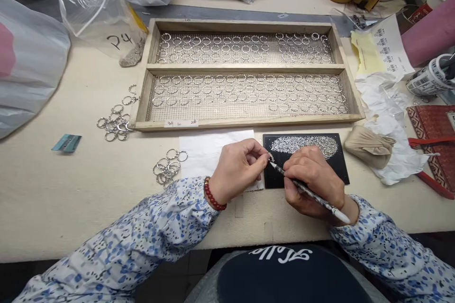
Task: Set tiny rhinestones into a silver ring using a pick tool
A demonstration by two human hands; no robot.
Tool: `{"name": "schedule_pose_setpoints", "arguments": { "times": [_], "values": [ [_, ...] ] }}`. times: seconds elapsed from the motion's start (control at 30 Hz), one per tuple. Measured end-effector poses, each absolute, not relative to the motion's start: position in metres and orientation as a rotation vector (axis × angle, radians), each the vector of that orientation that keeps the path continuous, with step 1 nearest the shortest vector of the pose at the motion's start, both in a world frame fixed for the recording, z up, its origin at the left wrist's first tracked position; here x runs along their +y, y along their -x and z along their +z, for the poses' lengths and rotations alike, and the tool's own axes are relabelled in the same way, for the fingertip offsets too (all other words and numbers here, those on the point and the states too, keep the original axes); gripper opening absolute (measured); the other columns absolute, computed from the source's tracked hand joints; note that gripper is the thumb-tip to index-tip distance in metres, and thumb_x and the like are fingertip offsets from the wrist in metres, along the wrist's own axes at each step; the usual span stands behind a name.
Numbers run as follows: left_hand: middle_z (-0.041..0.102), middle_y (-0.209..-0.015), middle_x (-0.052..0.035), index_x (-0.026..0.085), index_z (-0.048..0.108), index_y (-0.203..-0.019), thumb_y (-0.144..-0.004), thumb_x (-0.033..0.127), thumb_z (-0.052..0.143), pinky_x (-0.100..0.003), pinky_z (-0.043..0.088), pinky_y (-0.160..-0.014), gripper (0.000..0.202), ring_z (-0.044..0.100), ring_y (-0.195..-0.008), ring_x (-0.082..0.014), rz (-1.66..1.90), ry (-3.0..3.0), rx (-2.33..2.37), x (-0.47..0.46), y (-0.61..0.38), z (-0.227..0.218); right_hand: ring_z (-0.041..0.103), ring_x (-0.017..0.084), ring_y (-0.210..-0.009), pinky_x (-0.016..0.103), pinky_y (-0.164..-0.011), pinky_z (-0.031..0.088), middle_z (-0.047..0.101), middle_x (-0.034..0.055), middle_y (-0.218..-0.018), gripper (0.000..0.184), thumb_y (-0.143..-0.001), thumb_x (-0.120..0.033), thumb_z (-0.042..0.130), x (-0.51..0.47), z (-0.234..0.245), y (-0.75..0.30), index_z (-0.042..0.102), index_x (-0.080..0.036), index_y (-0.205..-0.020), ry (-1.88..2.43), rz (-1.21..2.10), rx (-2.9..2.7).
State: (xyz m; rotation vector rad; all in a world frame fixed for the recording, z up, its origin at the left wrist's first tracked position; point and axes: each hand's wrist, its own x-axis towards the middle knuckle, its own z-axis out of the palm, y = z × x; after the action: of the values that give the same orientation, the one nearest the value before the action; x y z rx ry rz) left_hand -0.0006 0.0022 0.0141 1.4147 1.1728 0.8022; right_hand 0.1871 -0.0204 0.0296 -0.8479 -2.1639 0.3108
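My left hand (pixel 241 165), with a red bead bracelet at the wrist, pinches a small silver ring (pixel 271 156) between thumb and fingertips; most of the ring is hidden. Wrapped round a pen-like stick (pixel 313 194) with a white pointed tip, my right hand (pixel 314 177) brings that tip against or very close to the ring. Below both hands lies a black board (pixel 305 182) bearing a spread of tiny glittering stones (pixel 300 146). A white paper sheet (pixel 202 156) is under my left hand, and a pile of loose silver rings (pixel 167 168) sits at its left edge.
Behind my hands a wooden mesh-bottomed tray (pixel 249 67) holds rows of rings in two compartments. More rings (pixel 115 123) lie left of it, near a small teal plate (pixel 67 143). A plastic bag (pixel 103 19) stands back left; a beige cloth bundle (pixel 369 146) and red-handled pliers (pixel 435 184) lie right.
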Motion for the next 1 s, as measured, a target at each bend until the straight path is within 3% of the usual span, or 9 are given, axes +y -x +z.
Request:
{"name": "schedule_pose_setpoints", "arguments": {
  "times": [0.37, 0.7, 1.0],
  "values": [
    [0.063, -0.061, 0.0008, 0.015, 0.064, -0.076, -0.082, 0.021, 0.062, -0.017, 0.045, -0.038, 0.009, 0.057, -0.042, -0.0083, 0.801, -1.390, 1.167, 0.002, 0.000, 0.014, 0.063, 0.017, -0.072, 0.038, -0.076, 0.051, 0.067, -0.0014, -0.073, 0.030, -0.073, -0.002, 0.060, -0.022, 0.027, -0.188, 0.051, -0.025, -0.090, 0.870, 0.132, -2.228],
    [0.063, -0.060, 0.0005, 0.015, 0.064, -0.075, -0.082, 0.021, 0.063, -0.016, 0.046, -0.039, 0.009, 0.058, -0.045, -0.0087, 0.804, -1.408, 1.169, 0.002, 0.000, 0.015, 0.064, 0.017, -0.069, 0.037, -0.070, 0.052, 0.068, -0.0019, -0.071, 0.030, -0.072, -0.001, 0.060, -0.020, 0.035, -0.185, 0.051, -0.026, -0.088, 0.843, 0.162, -2.187],
    [0.062, -0.062, 0.0012, 0.014, 0.064, -0.079, -0.083, 0.020, 0.062, -0.018, 0.048, -0.037, 0.007, 0.057, -0.040, -0.0085, 0.797, -1.321, 1.154, 0.002, 0.000, 0.014, 0.065, 0.017, -0.071, 0.036, -0.064, 0.055, 0.066, 0.0014, -0.076, 0.017, -0.082, -0.008, 0.061, -0.021, 0.021, -0.191, 0.065, -0.021, -0.092, 1.055, 0.640, -1.590]
  ]
}}
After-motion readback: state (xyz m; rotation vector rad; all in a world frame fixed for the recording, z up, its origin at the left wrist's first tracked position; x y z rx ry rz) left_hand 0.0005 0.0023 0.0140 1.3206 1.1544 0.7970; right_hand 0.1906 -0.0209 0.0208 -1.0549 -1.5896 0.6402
